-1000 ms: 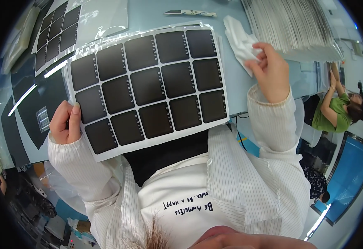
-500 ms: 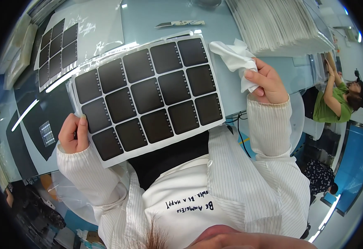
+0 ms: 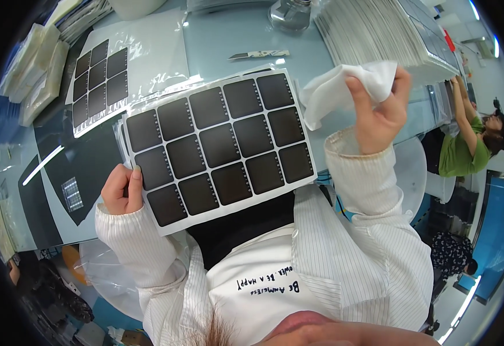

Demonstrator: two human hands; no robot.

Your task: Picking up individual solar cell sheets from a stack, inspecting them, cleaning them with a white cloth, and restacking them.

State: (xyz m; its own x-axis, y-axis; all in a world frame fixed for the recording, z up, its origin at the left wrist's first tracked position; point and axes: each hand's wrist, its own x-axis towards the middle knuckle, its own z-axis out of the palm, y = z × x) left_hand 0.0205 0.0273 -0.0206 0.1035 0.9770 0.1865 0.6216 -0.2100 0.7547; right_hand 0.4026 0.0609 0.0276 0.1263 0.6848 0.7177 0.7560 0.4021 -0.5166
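Observation:
A white sheet with rows of black rounded squares (image 3: 219, 146) is tilted up in front of me, its lower edge near my body. My left hand (image 3: 123, 189) pinches its left edge, thumb on the front face. More clear-edged sheets show behind its left and top edges. To the right of the sheet, my right hand (image 3: 381, 109) is raised, with a crumpled white cloth (image 3: 335, 86) gripped between thumb and fingers. The cloth hangs down beside the sheet's upper right corner; whether it touches the sheet I cannot tell.
On the glass-topped table lie a craft knife (image 3: 259, 55) and a smaller sheet of black squares (image 3: 100, 83). A glass bottle (image 3: 290, 14) stands at the back, beside a tall stack of white sheets (image 3: 373, 34). Plastic-wrapped packs (image 3: 44, 86) sit far left. A person in green (image 3: 465, 150) works at right.
My right hand has lifted and turned, spreading the cloth higher. The sheet and my left hand have shifted slightly right and down in view.

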